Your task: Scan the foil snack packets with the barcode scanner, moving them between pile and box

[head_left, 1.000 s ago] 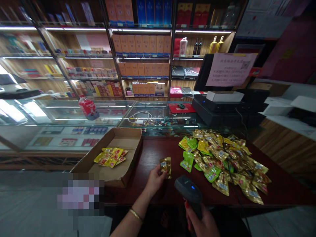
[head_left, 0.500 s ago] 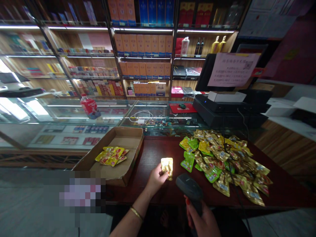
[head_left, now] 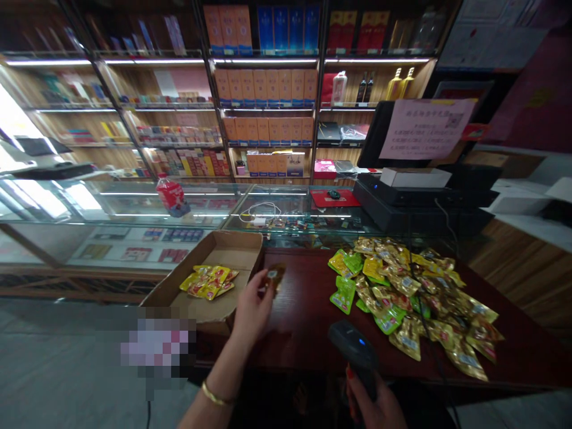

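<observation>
My left hand pinches a small gold snack packet beside the right wall of a cardboard box. Several yellow packets lie together inside that box. In my right hand is a black barcode scanner, fingers wrapped round its handle and a blue light lit on top. Right of the scanner, a heap of gold packets covers the counter, with green packets along its left side.
The dark red wooden counter meets a glass display case behind. A red-labelled bottle and a white cable rest on the glass. A monitor stands back right. The scanner's dark cord crosses the heap.
My left hand has moved left with the gold packet, from the counter's middle to the box's edge. A blue light now shows on the scanner. The view has shifted slightly.
</observation>
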Tool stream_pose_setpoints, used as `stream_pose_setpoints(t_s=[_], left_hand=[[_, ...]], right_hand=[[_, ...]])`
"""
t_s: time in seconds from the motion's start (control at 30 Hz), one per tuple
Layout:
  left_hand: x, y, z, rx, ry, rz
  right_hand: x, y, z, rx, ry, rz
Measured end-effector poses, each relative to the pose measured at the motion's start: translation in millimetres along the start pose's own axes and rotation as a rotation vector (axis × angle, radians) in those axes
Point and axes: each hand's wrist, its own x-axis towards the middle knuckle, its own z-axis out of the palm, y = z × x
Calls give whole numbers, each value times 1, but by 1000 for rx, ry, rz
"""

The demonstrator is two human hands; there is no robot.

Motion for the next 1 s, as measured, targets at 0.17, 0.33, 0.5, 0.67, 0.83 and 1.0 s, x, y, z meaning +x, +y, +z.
stream_pose_setpoints(t_s=[0.17,0.33,0.5,0.67,0.83,1.0], left_hand=[[52,0,-72,469,329,22],[44,0,-2,393,242,266],[-3,17,139,214,-368,169],[-18,17,202,398,-486,62],[-7,-14,186,43,-377,-144],[6,-55,131,-556,-128,-528]], right_hand=[[3,4,-7,12,-9,24],[1,11,-13,64,27,46],[9,26,-34,-11,77,-3],[45,18,-50,56,33,-162],[93,2,-21,179,-80,-249],[111,-1,14,278,-244,-238]])
